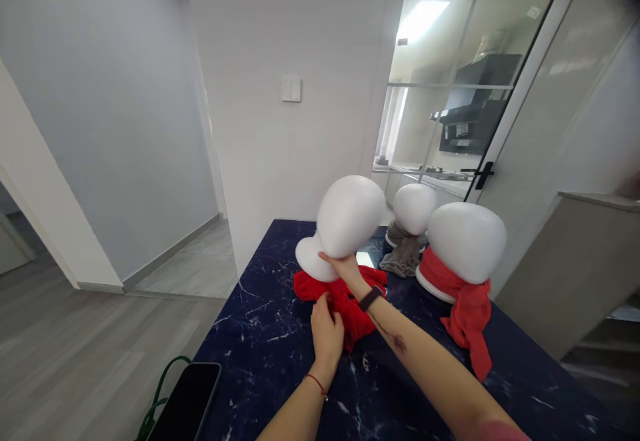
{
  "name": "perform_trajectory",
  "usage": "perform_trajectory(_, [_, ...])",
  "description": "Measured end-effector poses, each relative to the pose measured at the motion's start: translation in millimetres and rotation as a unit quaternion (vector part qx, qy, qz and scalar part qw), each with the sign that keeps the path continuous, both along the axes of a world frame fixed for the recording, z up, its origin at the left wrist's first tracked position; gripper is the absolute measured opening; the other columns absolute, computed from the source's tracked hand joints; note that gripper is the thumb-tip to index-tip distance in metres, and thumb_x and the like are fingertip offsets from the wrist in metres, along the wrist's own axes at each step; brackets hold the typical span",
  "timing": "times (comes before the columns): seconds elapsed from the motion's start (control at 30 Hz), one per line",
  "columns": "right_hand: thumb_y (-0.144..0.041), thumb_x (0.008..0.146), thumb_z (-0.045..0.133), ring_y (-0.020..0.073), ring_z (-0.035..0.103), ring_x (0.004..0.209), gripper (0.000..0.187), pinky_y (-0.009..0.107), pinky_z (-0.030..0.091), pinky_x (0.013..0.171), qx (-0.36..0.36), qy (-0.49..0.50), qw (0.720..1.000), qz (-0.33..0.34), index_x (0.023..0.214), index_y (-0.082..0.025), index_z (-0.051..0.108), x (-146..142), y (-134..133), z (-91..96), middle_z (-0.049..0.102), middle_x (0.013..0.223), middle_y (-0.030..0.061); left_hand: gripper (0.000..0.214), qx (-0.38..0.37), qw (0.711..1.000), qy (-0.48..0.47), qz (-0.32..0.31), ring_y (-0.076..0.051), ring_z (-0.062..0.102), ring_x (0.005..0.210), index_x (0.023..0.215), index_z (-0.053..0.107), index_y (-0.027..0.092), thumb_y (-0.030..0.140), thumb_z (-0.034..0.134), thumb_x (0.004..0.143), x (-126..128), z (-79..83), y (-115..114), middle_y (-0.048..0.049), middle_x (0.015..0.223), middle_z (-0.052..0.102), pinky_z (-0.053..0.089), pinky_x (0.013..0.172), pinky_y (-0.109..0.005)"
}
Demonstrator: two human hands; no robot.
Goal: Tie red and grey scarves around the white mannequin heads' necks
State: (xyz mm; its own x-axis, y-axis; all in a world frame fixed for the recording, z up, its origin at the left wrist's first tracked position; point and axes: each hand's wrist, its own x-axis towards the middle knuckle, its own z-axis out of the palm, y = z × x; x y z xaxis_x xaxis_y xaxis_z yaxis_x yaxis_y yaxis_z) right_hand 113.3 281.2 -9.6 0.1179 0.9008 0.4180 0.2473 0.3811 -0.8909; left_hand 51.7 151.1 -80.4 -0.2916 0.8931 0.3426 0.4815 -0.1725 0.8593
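Observation:
My right hand (345, 273) grips the neck of a white foam mannequin head (351, 215). The head is tilted and raised off the table, its round base (313, 259) pointing to the left. Just below it, a bright red cloth (353, 314) lies bunched on the table. The fingers of my left hand (327, 331) curl at the near left edge of this cloth and seem to pinch it; their tips are partly hidden.
To the right stand two more mannequin heads, one (467, 241) with a red scarf (473, 321), another (414, 209) with a grey scarf (404, 254). A phone (187, 401) with a green cord lies at the near left edge of the dark marbled table (265, 321). A wall stands behind.

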Motion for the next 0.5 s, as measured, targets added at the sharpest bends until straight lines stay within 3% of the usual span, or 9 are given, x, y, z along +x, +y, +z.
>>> perform_trajectory(0.13, [-0.041,0.049,0.077,0.025,0.059,0.103,0.084,0.036,0.047,0.086,-0.012,-0.032,0.999,-0.019,0.121,-0.015,0.043,-68.2,60.0,0.3,0.061,0.116,0.0143,0.042,0.0,0.999,0.008,-0.035,-0.023,0.053,0.103,0.119,0.048,0.014,0.012,0.039,0.078,2.7,5.3,-3.2,-0.0132,0.109,0.058,0.039,0.094,-0.039])
perform_trajectory(0.27, [-0.04,0.047,0.078,0.0268,0.055,0.109,0.086,0.034,0.044,0.087,-0.024,-0.085,0.995,-0.049,0.12,-0.013,0.041,-119.7,104.0,-16.2,0.057,0.119,0.0168,0.035,0.003,0.997,-0.003,-0.075,-0.024,0.053,0.104,0.115,0.052,0.021,0.02,0.042,0.081,2.1,11.4,-6.0,-0.0113,0.111,0.059,0.04,0.093,-0.039])
perform_trajectory(0.4, [-0.045,0.047,0.078,0.029,0.053,0.11,0.091,0.035,0.041,0.091,-0.06,-0.118,0.988,-0.084,0.12,-0.008,0.038,-148.3,125.0,-35.3,0.057,0.117,0.0192,0.034,-0.018,0.997,-0.03,-0.071,-0.028,0.053,0.108,0.113,0.057,0.026,0.033,0.049,0.081,-1.7,13.2,-3.2,-0.0112,0.111,0.061,0.037,0.097,-0.04])
perform_trajectory(0.5, [-0.048,0.051,0.075,0.0276,0.052,0.112,0.092,0.035,0.04,0.091,-0.069,-0.141,0.986,-0.059,0.124,-0.008,0.035,-150.4,132.0,-41.6,0.055,0.119,0.0184,0.033,-0.017,0.997,-0.031,-0.076,-0.028,0.052,0.11,0.112,0.058,0.027,0.034,0.049,0.081,-2.9,16.1,-2.2,-0.0107,0.11,0.062,0.036,0.098,-0.038])
